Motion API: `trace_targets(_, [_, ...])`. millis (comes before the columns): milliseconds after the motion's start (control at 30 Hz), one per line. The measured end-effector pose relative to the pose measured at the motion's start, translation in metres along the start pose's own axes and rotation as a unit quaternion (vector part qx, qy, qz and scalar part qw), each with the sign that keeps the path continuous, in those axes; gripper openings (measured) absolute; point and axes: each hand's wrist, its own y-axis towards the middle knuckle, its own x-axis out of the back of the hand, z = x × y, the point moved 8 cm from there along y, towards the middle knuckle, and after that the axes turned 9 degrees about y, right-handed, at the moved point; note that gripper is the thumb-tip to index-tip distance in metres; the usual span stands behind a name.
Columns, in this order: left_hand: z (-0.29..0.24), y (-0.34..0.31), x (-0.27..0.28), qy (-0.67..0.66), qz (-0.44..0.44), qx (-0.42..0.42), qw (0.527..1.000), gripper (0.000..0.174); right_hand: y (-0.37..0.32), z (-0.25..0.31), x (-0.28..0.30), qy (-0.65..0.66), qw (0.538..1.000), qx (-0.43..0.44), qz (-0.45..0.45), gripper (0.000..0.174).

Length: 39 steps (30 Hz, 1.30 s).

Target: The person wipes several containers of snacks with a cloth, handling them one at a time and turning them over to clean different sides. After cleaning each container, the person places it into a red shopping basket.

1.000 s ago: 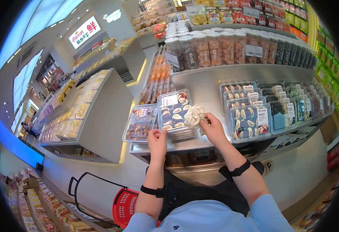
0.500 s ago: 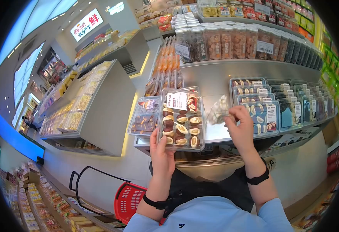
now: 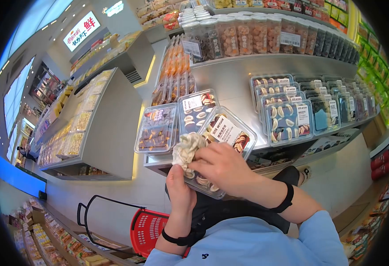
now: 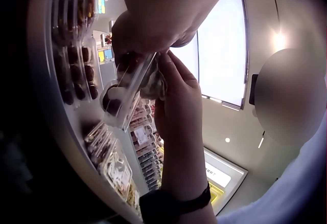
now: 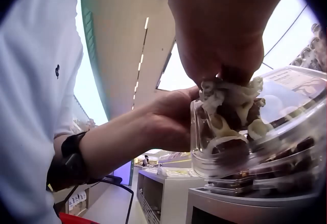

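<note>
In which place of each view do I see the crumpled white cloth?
Head: cloth just left of centre.
Left wrist: cloth upper centre, beside the fingers.
Right wrist: cloth upper right of centre.
Shared landmark: the clear snack box under it.

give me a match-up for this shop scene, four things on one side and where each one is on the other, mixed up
Things:
1. clear plastic lidded snack box
2. crumpled whitish cloth
3. red plastic shopping basket
4. clear round jars with white lids

Places:
A. in a row on the upper metal shelf
B. held from below by the left hand
C. pressed on the box by the right hand
D. low down beside the person's legs

Pairs: 1-B, 2-C, 3-D, 4-A
</note>
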Motion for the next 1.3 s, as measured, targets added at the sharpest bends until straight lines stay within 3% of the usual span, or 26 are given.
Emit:
trace_targets(133, [-0.022,-0.012,-0.009,-0.046,0.017,0.020,0.999,0.049,0.010,-0.050,0.047,-0.085,0.989,-0.064,-0.105,0.027])
trace_targets(167, [-0.021,-0.014,-0.011,-0.032,-0.006,0.021,0.999,0.047,0.006,-0.053,0.040,-0.033,0.989,-0.077,-0.120,0.028])
trace_targets(267, [0.004,-0.010,-0.004,-0.075,-0.004,0.061,0.995,0.045,-0.007,-0.010,-0.003,-0.001,1.000,0.011,-0.020,0.030])
trace_targets(300, [0.007,-0.010,-0.005,-0.093,-0.043,0.075,0.992,0.044,-0.013,0.006,-0.016,0.005,0.999,0.034,0.016,0.027])
trace_targets(400, [0.015,-0.012,-0.003,-0.109,-0.052,0.077,0.990,0.044,-0.010,0.007,-0.011,0.019,0.996,0.057,0.066,0.024])
trace_targets(533, [-0.002,-0.014,-0.005,-0.060,-0.003,0.044,0.997,0.048,0.002,-0.067,0.039,-0.069,0.993,-0.074,-0.068,0.028])
trace_targets(633, [-0.004,-0.012,-0.010,-0.057,-0.021,0.044,0.997,0.050,-0.003,-0.043,0.016,-0.051,0.997,-0.045,-0.047,0.030])
trace_targets(733, [0.010,-0.011,-0.001,-0.048,-0.058,0.053,0.996,0.053,-0.014,0.015,-0.021,0.035,0.998,0.045,0.024,0.030])
trace_targets(833, [0.008,-0.012,0.002,-0.042,-0.054,0.055,0.996,0.055,-0.007,-0.003,-0.008,0.017,0.998,0.048,0.033,0.030])
trace_targets(933, [-0.005,-0.013,0.002,-0.016,-0.034,0.038,0.999,0.057,0.004,-0.048,0.035,-0.093,0.994,-0.039,-0.043,0.036])
trace_targets(1000, [-0.009,-0.015,0.001,0.003,-0.029,0.031,0.999,0.057,-0.003,-0.051,0.035,-0.111,0.991,-0.062,-0.038,0.039])
trace_targets(1133, [0.008,-0.015,0.003,-0.082,-0.044,0.079,0.993,0.057,-0.024,-0.040,0.034,-0.156,0.979,-0.121,-0.045,0.045])
trace_targets(1300, [0.009,-0.018,-0.006,-0.075,-0.017,0.079,0.994,0.058,-0.053,-0.043,0.046,-0.153,0.968,-0.184,-0.071,0.042])
